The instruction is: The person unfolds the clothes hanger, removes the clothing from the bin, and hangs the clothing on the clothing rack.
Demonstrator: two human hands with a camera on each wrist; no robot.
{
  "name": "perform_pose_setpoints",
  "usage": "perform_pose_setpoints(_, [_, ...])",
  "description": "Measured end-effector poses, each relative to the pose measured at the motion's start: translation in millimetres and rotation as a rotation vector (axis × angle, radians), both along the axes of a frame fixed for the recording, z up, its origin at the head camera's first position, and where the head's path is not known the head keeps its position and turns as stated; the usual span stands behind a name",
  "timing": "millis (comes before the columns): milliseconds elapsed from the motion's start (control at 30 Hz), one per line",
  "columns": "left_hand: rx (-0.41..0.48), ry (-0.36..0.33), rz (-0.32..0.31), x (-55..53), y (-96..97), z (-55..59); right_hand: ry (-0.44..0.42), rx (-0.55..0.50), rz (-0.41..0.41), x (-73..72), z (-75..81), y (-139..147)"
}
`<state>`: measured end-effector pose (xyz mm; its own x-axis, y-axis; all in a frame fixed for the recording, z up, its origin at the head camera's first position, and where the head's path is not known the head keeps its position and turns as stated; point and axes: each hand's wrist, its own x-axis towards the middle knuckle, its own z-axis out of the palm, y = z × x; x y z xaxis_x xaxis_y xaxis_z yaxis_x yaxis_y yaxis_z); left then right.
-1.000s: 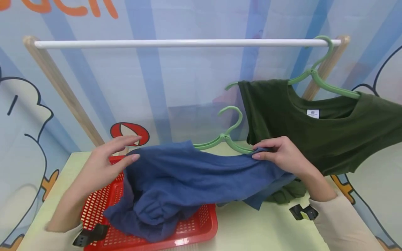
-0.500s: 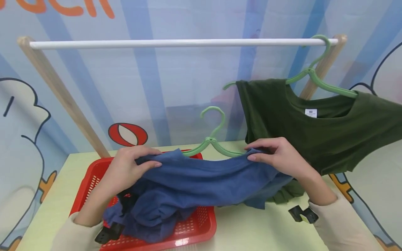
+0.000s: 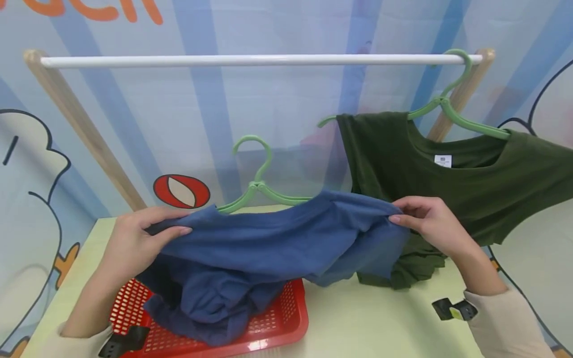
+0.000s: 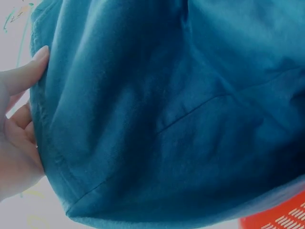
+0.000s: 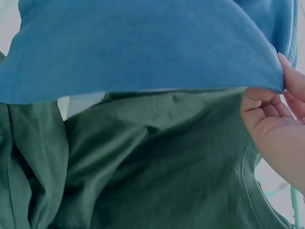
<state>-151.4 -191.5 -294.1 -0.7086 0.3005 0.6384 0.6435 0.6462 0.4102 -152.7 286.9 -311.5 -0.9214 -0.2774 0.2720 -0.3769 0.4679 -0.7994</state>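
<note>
A blue shirt (image 3: 268, 243) is stretched between the two hands, its lower part bunched in the red basket. A green hanger (image 3: 257, 186) rises from its neckline; the arm ends are hidden inside the cloth. The left hand (image 3: 139, 241) pinches the left shoulder between thumb and fingers. At the other end, the right hand (image 3: 436, 226) pinches the right shoulder's outer edge. The left wrist view has the left hand (image 4: 19, 138) at the edge of the blue cloth (image 4: 143, 119). In the right wrist view, the right hand (image 5: 281, 129) grips a corner of the cloth (image 5: 143, 52).
A dark green shirt (image 3: 447, 199) on another green hanger (image 3: 440, 102) hangs at the right end of a white rail (image 3: 224, 61) with wooden legs. The red basket (image 3: 293, 318) stands on the pale table (image 3: 358, 323), below the left part of the rail.
First held apart from the cloth, the left hand has taken hold of the left shoulder and shifted left. The hanger has moved left and up. The right hand has gone right with the shoulder edge.
</note>
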Motion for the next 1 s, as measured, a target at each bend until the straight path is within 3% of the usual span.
perform_pose_setpoints(133, [0.003,0.012,0.008,1.6,-6.4,-1.1,0.065,-0.011,-0.074,-0.3,-1.5,7])
perform_pose_setpoints(300, [0.004,0.021,-0.007,0.8,-6.1,-4.6,0.027,-0.044,-0.072,-0.2,-5.8,6])
perform_pose_setpoints(433, [-0.002,0.002,-0.022,-0.4,1.3,-5.9,0.086,-0.039,-0.082,1.0,-2.6,-9])
perform_pose_setpoints(733, [-0.014,0.045,-0.081,0.5,22.2,-0.5,0.416,0.219,0.059,2.3,-0.2,-52])
perform_pose_setpoints(833, [-0.02,0.05,-0.08,0.5,25.5,1.2,0.441,0.238,0.056,4.3,-0.7,-56])
perform_pose_setpoints(1000, [-0.043,0.04,-0.07,-0.6,29.1,2.3,0.402,0.27,0.048,6.0,-1.0,-59])
